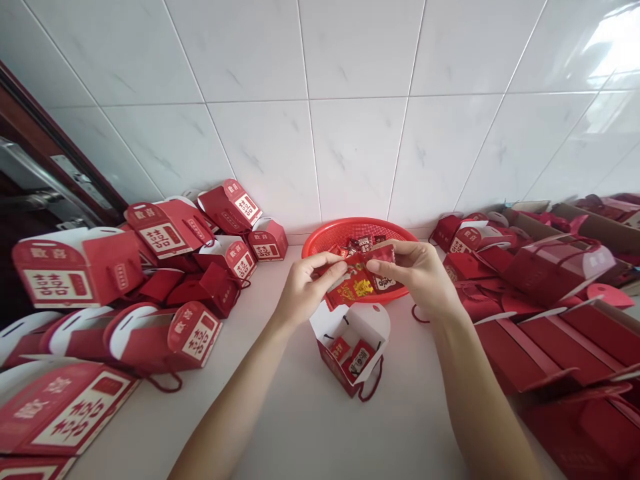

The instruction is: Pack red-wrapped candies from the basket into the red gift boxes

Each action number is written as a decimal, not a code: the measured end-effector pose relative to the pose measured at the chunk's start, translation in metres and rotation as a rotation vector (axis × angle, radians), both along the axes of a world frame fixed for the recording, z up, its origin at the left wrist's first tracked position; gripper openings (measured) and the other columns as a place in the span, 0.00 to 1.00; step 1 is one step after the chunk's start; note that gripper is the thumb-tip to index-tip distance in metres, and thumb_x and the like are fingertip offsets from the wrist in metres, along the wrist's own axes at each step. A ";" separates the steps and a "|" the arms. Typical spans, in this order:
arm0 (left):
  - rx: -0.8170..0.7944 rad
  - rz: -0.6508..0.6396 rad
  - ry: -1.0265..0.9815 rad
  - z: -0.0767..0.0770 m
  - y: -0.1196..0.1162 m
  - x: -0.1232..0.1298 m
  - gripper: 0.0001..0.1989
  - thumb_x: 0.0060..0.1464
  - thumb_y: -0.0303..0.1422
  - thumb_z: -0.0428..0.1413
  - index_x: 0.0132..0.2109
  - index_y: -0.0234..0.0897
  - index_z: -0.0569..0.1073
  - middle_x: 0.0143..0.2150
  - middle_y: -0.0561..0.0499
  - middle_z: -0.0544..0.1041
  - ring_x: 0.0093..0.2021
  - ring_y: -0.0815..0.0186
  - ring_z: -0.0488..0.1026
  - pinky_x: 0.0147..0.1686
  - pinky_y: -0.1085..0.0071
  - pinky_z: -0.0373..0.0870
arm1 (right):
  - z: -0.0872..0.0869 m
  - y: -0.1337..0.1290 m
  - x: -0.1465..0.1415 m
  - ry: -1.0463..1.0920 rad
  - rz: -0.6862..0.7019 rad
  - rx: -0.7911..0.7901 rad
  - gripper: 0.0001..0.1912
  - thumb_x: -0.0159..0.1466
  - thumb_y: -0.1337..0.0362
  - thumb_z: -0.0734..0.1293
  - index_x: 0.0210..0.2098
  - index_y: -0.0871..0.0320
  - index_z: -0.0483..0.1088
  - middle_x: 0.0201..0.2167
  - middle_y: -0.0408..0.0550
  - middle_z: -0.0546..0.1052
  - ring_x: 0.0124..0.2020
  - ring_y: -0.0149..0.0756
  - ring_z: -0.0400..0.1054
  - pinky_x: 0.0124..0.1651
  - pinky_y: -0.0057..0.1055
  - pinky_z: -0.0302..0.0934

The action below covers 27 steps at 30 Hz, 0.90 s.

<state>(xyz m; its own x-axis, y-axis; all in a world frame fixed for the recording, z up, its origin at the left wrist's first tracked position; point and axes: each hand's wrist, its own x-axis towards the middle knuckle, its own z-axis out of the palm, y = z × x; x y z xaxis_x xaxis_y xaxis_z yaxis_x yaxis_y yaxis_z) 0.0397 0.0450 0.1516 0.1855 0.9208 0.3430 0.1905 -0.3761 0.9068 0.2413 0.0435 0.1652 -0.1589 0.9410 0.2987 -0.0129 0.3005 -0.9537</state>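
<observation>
My left hand (pixel 311 283) pinches the left side of a red packet with yellow print (pixel 354 285), held over the front of a red plastic basket (pixel 325 230). On the right, my right hand (pixel 413 267) has thumb and fingers closed on a small red wrapped piece (pixel 383 255) at the packet's upper right. Wrapped sweets (pixel 360 244) lie in the basket behind the hands. Just below stands an open red and white box (pixel 376 323), with wrapped pieces (pixel 360 357) inside and a dark red cord hanging at its right.
Red gift boxes (pixel 165 233) are stacked on the left of the white table (pixel 280 427). More red boxes (pixel 545 340) crowd the right side, near open cardboard boxes (pixel 590 223). A tiled wall (pixel 355 147) rises behind, and a dark door frame (pixel 60 147) stands far left.
</observation>
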 end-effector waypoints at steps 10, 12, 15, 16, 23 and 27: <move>0.128 0.226 0.155 0.005 0.007 -0.026 0.17 0.57 0.38 0.58 0.51 0.36 0.76 0.42 0.47 0.81 0.42 0.61 0.79 0.44 0.67 0.76 | -0.007 0.000 -0.014 -0.464 0.229 -0.041 0.09 0.60 0.63 0.70 0.26 0.61 0.76 0.20 0.42 0.72 0.21 0.27 0.61 0.24 0.25 0.54; 0.180 0.277 0.178 0.005 0.009 -0.032 0.15 0.57 0.37 0.57 0.49 0.36 0.77 0.43 0.47 0.81 0.44 0.61 0.79 0.45 0.67 0.76 | -0.011 -0.001 -0.022 -0.541 0.234 -0.053 0.07 0.59 0.67 0.70 0.25 0.61 0.76 0.20 0.41 0.74 0.22 0.27 0.63 0.26 0.24 0.55; 0.215 0.333 0.171 0.007 0.012 -0.040 0.13 0.57 0.36 0.57 0.48 0.36 0.78 0.45 0.47 0.82 0.45 0.61 0.79 0.47 0.66 0.77 | -0.016 -0.003 -0.031 -0.675 0.214 -0.063 0.06 0.57 0.72 0.69 0.24 0.60 0.74 0.22 0.41 0.75 0.24 0.27 0.66 0.28 0.24 0.56; 0.219 0.342 0.162 0.007 0.012 -0.042 0.13 0.57 0.36 0.57 0.47 0.36 0.78 0.45 0.47 0.82 0.45 0.60 0.79 0.48 0.66 0.77 | -0.018 -0.004 -0.033 -0.738 0.205 -0.060 0.07 0.57 0.73 0.68 0.23 0.60 0.73 0.22 0.41 0.76 0.25 0.28 0.66 0.29 0.24 0.56; 0.211 0.296 0.150 0.008 0.009 -0.039 0.13 0.57 0.36 0.58 0.46 0.35 0.79 0.45 0.47 0.83 0.44 0.61 0.80 0.46 0.68 0.78 | -0.034 -0.006 -0.052 -1.131 0.251 0.054 0.09 0.57 0.77 0.64 0.24 0.60 0.70 0.26 0.46 0.76 0.27 0.30 0.66 0.29 0.26 0.51; 0.199 0.269 0.155 0.009 0.007 -0.035 0.12 0.56 0.35 0.58 0.46 0.35 0.79 0.44 0.47 0.83 0.43 0.61 0.80 0.43 0.70 0.78 | -0.038 -0.007 -0.059 -1.284 0.308 -0.009 0.08 0.59 0.75 0.63 0.30 0.60 0.73 0.31 0.51 0.77 0.29 0.34 0.68 0.27 0.27 0.49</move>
<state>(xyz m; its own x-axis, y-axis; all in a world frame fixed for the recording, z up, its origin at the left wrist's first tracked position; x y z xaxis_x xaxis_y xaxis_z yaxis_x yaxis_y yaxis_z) 0.0046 0.0521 0.1601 0.0092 0.8618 0.5071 0.4361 -0.4598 0.7736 0.1824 0.0360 0.1268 -0.5292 0.8167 -0.2301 0.8299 0.4416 -0.3410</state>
